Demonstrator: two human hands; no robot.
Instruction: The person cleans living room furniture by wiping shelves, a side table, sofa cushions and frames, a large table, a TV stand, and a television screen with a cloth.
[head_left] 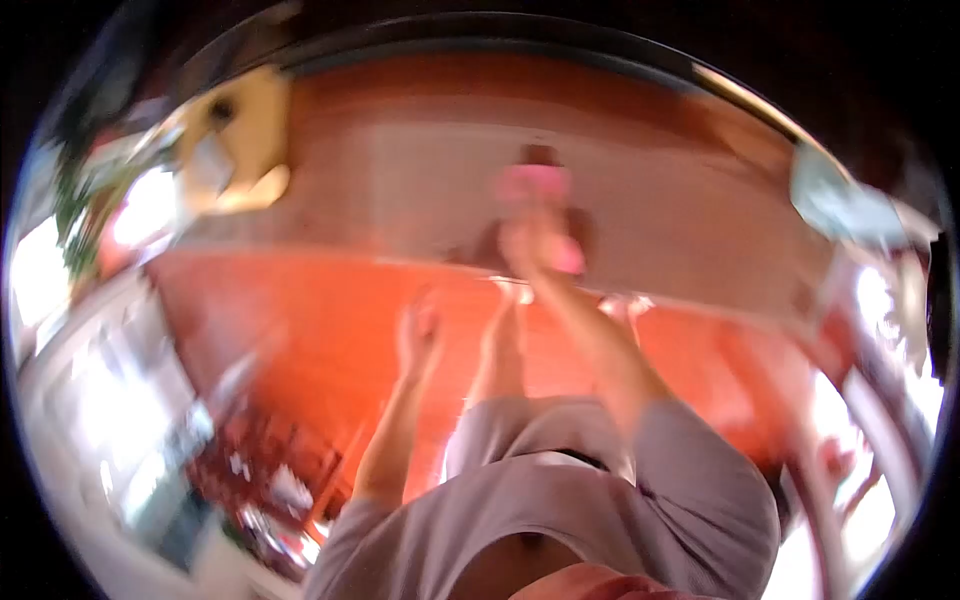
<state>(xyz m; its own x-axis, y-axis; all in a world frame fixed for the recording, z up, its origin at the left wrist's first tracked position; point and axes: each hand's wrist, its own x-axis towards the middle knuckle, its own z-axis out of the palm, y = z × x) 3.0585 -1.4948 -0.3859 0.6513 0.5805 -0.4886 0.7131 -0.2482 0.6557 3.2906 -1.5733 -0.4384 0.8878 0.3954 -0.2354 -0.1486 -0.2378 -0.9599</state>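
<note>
Person stands on a red-orange floor (270, 310), feet (514, 291) by the near edge of a dull grey-brown mat (400, 200). Heavy motion blur, so fine detail is lost to me.

Right arm stretched forward and down over the mat. Right hand (525, 243) is right at a pink thing (537, 184), well inside the near edge, roughly midway between the mat's left and right ends. Upper end of the pink thing meets a dark spot. A second pink patch (568, 258) shows beside the wrist, closer to the near edge; can't tell if it's the same thing. Right hand's fingers smeared: can't tell whether it grips the pink thing or just overlaps it from here. Dark blotches on the mat both sides of the hand.

Left hand (418, 325) hangs low over the bare floor, short of the mat's near edge, released, fingers loose though blurred.

Person wears a greyish shirt (540, 500) and pale shorts (550, 420).

Around: yellow thing (258, 150) by the mat's far left corner, light blue thing (845, 205) off its right end, green plant (75, 200) far left.
</note>
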